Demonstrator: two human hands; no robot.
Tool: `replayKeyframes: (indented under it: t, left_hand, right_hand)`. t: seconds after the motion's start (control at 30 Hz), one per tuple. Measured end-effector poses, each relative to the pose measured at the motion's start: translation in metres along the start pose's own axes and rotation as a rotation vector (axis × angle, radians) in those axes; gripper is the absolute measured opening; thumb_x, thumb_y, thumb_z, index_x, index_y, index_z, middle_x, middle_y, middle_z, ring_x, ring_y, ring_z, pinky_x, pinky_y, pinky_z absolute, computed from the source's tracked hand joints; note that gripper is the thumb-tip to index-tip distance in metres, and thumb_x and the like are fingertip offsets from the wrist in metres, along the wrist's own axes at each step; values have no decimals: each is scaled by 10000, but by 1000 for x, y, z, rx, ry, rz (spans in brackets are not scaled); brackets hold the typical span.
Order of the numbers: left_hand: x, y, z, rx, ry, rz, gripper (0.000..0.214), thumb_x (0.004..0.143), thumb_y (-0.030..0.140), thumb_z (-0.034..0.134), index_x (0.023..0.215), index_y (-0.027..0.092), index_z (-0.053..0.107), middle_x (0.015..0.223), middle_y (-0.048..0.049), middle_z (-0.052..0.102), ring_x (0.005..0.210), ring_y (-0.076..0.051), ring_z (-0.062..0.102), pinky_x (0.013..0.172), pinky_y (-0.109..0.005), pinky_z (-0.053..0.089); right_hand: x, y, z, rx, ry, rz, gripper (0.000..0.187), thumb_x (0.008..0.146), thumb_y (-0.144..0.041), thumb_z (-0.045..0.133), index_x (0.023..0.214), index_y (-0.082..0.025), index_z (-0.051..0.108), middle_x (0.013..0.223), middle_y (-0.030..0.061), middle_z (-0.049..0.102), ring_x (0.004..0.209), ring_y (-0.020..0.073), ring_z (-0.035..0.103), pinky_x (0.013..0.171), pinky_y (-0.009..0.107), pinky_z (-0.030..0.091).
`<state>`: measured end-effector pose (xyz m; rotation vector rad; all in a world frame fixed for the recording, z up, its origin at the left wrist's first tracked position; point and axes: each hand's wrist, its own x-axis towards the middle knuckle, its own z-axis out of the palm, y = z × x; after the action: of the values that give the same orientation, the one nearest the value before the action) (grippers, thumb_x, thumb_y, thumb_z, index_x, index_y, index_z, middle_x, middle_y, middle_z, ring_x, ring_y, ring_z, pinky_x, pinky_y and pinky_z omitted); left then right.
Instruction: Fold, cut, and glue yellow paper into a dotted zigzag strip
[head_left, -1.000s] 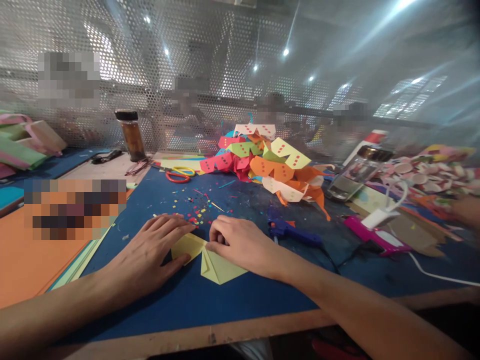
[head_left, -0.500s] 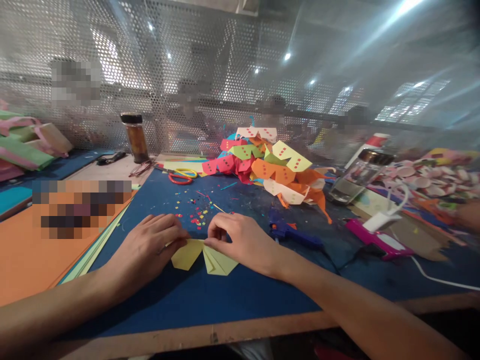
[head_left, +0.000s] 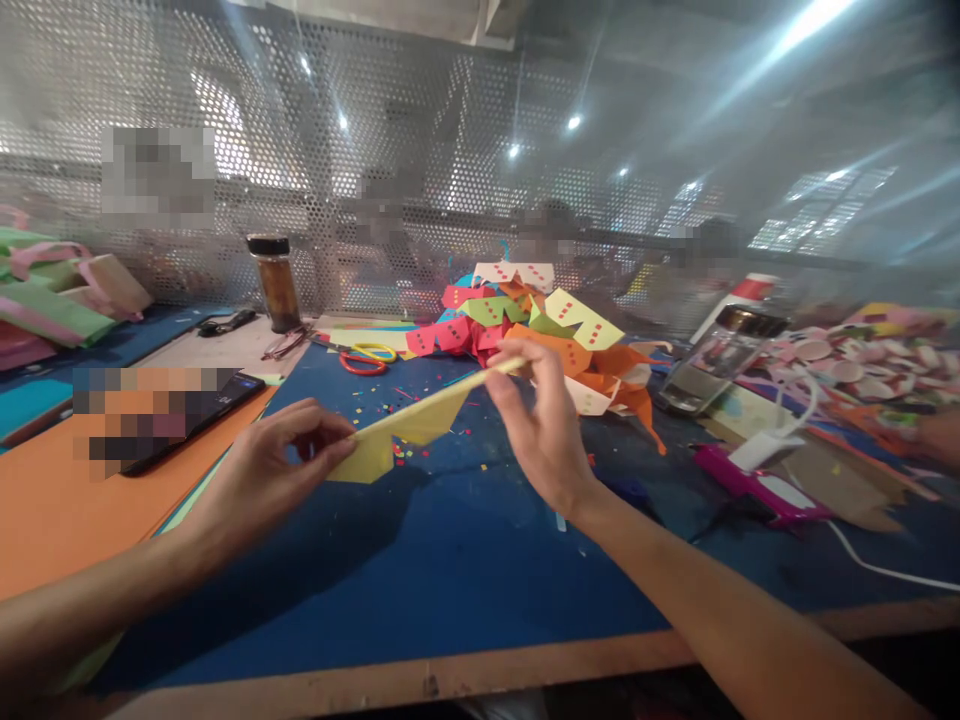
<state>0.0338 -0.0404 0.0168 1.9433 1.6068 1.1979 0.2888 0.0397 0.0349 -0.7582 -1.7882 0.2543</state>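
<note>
Between my hands a folded yellow paper piece (head_left: 420,412) is held up off the blue table mat (head_left: 465,590), slanting upward to the right, with a notch along its lower edge. My left hand (head_left: 289,455) pinches its lower left end between thumb and fingers. At the upper right end, my right hand (head_left: 541,420) grips the paper with thumb and fingertips. Behind my right hand lies a heap of folded paper pieces (head_left: 574,315) in several colours, many with small square dots. Tiny paper squares (head_left: 390,410) are scattered on the mat beyond the yellow paper.
Red-and-yellow scissors (head_left: 366,358) lie behind the confetti. A dark-lidded bottle (head_left: 276,285) stands at back left; a clear bottle (head_left: 705,360) leans at right. Orange sheets (head_left: 45,510) with a phone (head_left: 202,420) lie left. A pink power strip (head_left: 765,485) and blue glue gun (head_left: 626,490) are right.
The yellow paper has risen off the mat and tilted, its right end higher and farther away. My right hand has moved up and right; my left hand has shifted slightly left.
</note>
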Motion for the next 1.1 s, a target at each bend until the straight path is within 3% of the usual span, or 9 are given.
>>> replayKeyframes:
  t: [0.07, 0.13, 0.33, 0.47, 0.6, 0.7, 0.83, 0.93, 1.1]
  left_hand:
    - [1, 4, -1, -190, -35, -169, 235, 822, 442, 696, 845, 208, 696, 770, 2, 672, 699, -135, 581, 598, -217, 424]
    - [2, 5, 0, -417, -78, -307, 255, 774, 438, 756, 849, 204, 685, 745, 19, 673, 649, -107, 582, 555, -180, 419]
    - [-2, -3, 8, -861, -259, -566, 247, 735, 349, 829, 850, 213, 660, 670, 33, 672, 510, -82, 600, 457, -150, 425]
    - [-6, -3, 11, -1071, -460, -667, 164, 782, 270, 799, 854, 191, 674, 702, 6, 701, 543, -102, 649, 487, -170, 488]
    - [-11, 0, 18, -1249, -604, -683, 68, 821, 195, 758, 831, 152, 707, 730, -12, 725, 601, -94, 676, 585, -171, 538]
    - [-14, -1, 25, -1266, -636, -669, 35, 834, 171, 738, 852, 142, 730, 753, -24, 740, 625, -90, 683, 611, -159, 541]
    - [-12, -4, 27, -1227, -626, -595, 265, 806, 244, 775, 1035, 115, 745, 1001, -116, 764, 881, -175, 722, 836, -245, 571]
    - [-8, -1, 22, -1191, -515, -575, 265, 836, 275, 746, 1065, 143, 743, 1070, -112, 754, 956, -194, 709, 947, -307, 546]
    - [-5, 2, 14, -1120, -401, -562, 124, 861, 263, 716, 907, 160, 766, 1033, -105, 770, 928, -194, 719, 924, -309, 562]
  right_hand:
    - [3, 2, 1, 159, 53, 115, 267, 974, -390, 510, 1187, -229, 500, 1138, 76, 593, 1084, 195, 573, 980, 369, 442]
    - [4, 3, 2, 276, 9, 209, 293, 970, -432, 504, 1172, -220, 515, 1107, 74, 605, 1054, 192, 588, 956, 362, 464]
    - [-4, -8, 9, 470, -347, 366, 305, 972, -461, 500, 1077, -214, 644, 993, 42, 678, 920, 181, 615, 877, 339, 481]
    - [-11, -18, 13, 565, -531, 438, 302, 897, -498, 614, 968, -218, 704, 919, 18, 700, 878, 187, 624, 815, 325, 490]
    - [-18, -25, 17, 731, -687, 533, 299, 821, -430, 726, 1049, -238, 713, 1005, 22, 720, 944, 193, 648, 851, 332, 503]
    - [-21, -27, 21, 791, -703, 548, 275, 780, -402, 774, 973, -217, 709, 949, 18, 712, 891, 174, 652, 854, 323, 515]
    - [-16, -26, 18, 808, -639, 507, 221, 858, -395, 702, 947, -198, 659, 930, 23, 696, 895, 163, 652, 905, 333, 519]
    - [-9, -24, 10, 668, -536, 447, 173, 913, -368, 630, 974, -206, 638, 939, 26, 695, 881, 163, 653, 875, 333, 531]
    - [-4, -23, 2, 374, -488, 371, 190, 916, -379, 603, 947, -202, 665, 914, 21, 706, 837, 163, 642, 750, 287, 515]
